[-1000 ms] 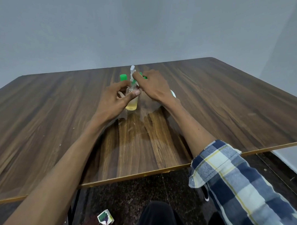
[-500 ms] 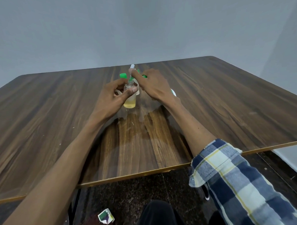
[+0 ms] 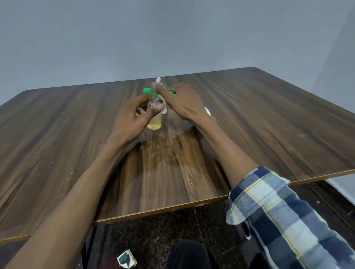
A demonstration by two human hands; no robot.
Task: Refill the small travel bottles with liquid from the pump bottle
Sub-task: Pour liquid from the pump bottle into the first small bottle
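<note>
clear bottle [image 3: 155, 117] lifted slightly, hands unchanged

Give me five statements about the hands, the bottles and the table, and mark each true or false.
1. The left hand grips a small clear bottle. True.
2. That bottle is full to the neck. False: yellowish liquid fills only its lower part.
3. The right hand holds a thin white and green piece at the bottle's open mouth. True.
4. The bottle stands on a white tablecloth. False: it is over a bare wooden table.
5. A green cap shows behind the left hand. True.
</note>
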